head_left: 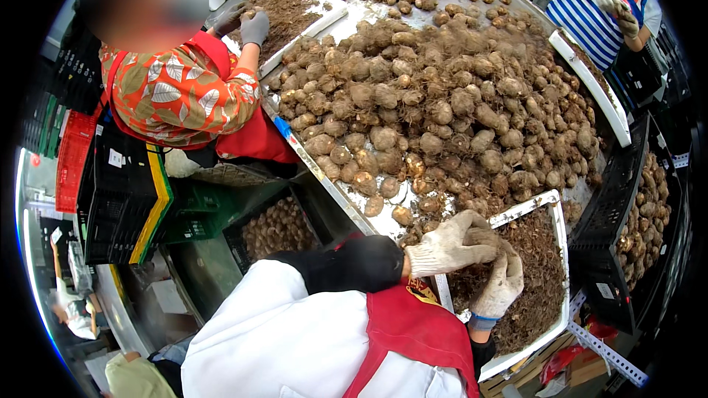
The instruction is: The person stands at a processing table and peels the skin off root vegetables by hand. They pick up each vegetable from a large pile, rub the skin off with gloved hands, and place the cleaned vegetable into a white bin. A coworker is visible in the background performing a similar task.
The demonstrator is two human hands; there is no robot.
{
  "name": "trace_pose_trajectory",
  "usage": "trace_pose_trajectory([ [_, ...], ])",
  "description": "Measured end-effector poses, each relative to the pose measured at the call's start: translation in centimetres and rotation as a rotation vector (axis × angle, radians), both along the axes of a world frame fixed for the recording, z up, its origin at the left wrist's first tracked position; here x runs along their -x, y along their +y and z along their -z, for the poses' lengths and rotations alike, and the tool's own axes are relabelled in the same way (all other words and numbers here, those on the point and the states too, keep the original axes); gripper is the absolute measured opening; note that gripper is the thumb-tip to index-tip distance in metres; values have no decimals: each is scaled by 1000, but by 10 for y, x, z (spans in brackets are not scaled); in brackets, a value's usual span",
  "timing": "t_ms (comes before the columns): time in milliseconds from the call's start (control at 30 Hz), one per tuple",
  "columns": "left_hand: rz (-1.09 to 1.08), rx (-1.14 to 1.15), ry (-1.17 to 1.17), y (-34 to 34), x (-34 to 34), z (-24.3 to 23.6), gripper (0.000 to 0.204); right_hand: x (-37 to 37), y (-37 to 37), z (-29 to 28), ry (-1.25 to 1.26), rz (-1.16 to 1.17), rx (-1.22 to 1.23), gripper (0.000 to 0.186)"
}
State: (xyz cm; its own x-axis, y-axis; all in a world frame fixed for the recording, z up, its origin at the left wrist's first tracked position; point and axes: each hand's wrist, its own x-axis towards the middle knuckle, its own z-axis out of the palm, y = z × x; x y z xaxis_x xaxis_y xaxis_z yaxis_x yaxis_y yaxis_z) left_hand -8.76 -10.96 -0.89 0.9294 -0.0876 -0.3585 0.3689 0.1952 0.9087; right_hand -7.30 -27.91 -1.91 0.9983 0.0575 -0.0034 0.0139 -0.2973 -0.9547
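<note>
A metal worktop (346,199) carries a big heap of hairy brown tubers (442,103), with white trays at its edges.

Both gloved hands meet over the near tray of root trimmings (542,280): the left hand (450,247) lies on top and the right hand (501,284) under it, their grip closed together around something I cannot see. The heap lies just beyond the grip, too many to count. Three white trays show.

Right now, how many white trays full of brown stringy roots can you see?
3. One tray sits under the person's gloved hands at the bottom right, one tray lies by the co-worker at the top left, and one tray lies edge-on at the right. Others may be hidden.
</note>
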Motion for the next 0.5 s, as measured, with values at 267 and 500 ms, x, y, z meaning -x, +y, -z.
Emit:
trace_pose_trajectory([
  [267,126,-256,-89,-11,-25,20,56,6,-5,0,-114,136,311,32],
  [500,63,-39,-101,-12,-27,36,52,6,-15,33,-61,11,58,53],
])
